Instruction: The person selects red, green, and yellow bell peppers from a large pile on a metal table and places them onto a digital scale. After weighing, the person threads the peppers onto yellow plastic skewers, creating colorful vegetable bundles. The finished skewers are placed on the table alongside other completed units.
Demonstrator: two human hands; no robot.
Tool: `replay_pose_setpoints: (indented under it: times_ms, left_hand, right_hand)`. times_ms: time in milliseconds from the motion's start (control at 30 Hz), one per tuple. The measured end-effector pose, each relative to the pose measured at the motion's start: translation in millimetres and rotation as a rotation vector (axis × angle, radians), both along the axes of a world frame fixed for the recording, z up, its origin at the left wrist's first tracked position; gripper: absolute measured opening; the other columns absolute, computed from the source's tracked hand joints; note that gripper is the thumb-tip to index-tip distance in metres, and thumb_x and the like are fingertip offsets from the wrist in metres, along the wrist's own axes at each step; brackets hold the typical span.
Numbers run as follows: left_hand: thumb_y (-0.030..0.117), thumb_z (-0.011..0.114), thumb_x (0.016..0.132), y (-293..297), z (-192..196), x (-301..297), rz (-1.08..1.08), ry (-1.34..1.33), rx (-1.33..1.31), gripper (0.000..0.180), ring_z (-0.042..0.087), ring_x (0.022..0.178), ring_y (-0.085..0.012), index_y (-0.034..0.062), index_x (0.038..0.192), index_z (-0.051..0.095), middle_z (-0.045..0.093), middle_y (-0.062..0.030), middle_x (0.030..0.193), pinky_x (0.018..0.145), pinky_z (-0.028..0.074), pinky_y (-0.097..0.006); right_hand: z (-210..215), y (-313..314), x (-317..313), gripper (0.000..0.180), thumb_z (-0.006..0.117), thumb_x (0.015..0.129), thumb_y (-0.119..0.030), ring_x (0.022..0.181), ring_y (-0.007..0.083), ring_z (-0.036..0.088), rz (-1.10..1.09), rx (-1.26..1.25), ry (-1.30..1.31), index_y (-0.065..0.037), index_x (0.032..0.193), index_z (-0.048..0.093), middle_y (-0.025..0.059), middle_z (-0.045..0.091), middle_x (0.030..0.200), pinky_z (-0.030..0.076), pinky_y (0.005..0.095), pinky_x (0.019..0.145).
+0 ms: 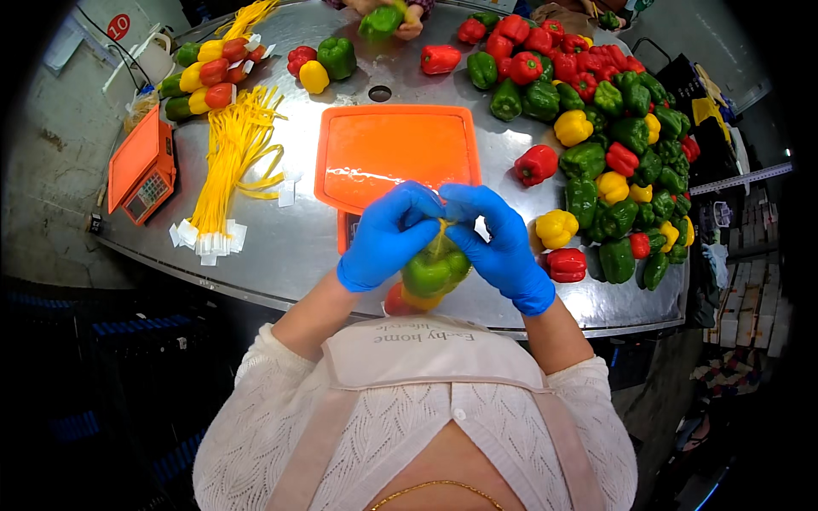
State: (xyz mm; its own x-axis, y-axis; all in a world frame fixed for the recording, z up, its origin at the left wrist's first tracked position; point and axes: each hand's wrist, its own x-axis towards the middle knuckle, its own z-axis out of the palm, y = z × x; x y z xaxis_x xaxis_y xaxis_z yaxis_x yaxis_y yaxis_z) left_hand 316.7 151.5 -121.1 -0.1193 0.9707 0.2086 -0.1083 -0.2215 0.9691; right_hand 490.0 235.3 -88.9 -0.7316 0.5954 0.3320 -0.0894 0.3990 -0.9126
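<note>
Both hands wear blue gloves and meet above the near edge of the table. My left hand and my right hand pinch the gathered top of a yellow net bag. Inside it, a green bell pepper hangs uppermost, with a yellow bell pepper and a red bell pepper below, partly hidden. Just beyond my fingers sits a scale with a wide orange pan; its front is mostly covered by my left hand.
Loose red, green and yellow peppers crowd the metal table's right side. Left lie yellow net sleeves with white tags, filled pepper packs and a second orange scale. Across the table, another person's hand holds a green pepper.
</note>
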Motion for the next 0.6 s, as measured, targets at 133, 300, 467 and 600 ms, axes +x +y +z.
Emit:
replay_pose_setpoints:
  times_ms: [133, 300, 467, 600]
  left_hand:
    - [-0.007, 0.061, 0.083, 4, 0, 0, -0.018, -0.038, 0.052, 0.017, 0.055, 0.096, -0.0119, 0.0033, 0.097, 0.061, 0.056, -0.0050, 0.105, 0.084, 0.045, -0.026]
    - [-0.006, 0.062, 0.084, 4, -2, -2, -0.110, -0.141, 0.045, 0.016, 0.057, 0.102, -0.0146, 0.0018, 0.098, 0.062, 0.058, -0.0063, 0.108, 0.089, 0.047, -0.027]
    - [-0.005, 0.064, 0.082, 1, 3, 2, -0.108, -0.127, -0.003, 0.018, 0.058, 0.097, -0.0135, 0.0040, 0.098, 0.064, 0.062, -0.0057, 0.109, 0.086, 0.046, -0.026]
    - [-0.005, 0.064, 0.082, -2, 10, 5, -0.065, -0.051, -0.003, 0.020, 0.056, 0.089, -0.0103, 0.0037, 0.099, 0.065, 0.063, -0.0054, 0.107, 0.078, 0.045, -0.023]
  right_hand:
    - [-6, 6, 5, 0.038, 0.064, 0.086, 0.006, 0.102, 0.0147, 0.059, 0.060, -0.173, -0.004, -0.008, 0.121, 0.058, 0.0046, 0.062, 0.111, 0.048, 0.0303, 0.090]
    - [-4, -1, 5, 0.032, 0.064, 0.085, 0.006, 0.101, 0.0136, 0.060, -0.002, -0.432, 0.097, -0.008, 0.114, 0.059, 0.0038, 0.063, 0.109, 0.048, 0.0307, 0.093]
    - [-4, 5, 10, 0.025, 0.063, 0.086, 0.004, 0.097, 0.0135, 0.060, 0.008, -0.590, 0.095, -0.006, 0.109, 0.060, 0.0051, 0.063, 0.107, 0.049, 0.0285, 0.089]
    - [-15, 12, 9, 0.020, 0.062, 0.086, 0.002, 0.094, 0.0133, 0.061, 0.018, -0.669, 0.170, -0.005, 0.105, 0.063, 0.0046, 0.064, 0.102, 0.051, 0.0270, 0.085]
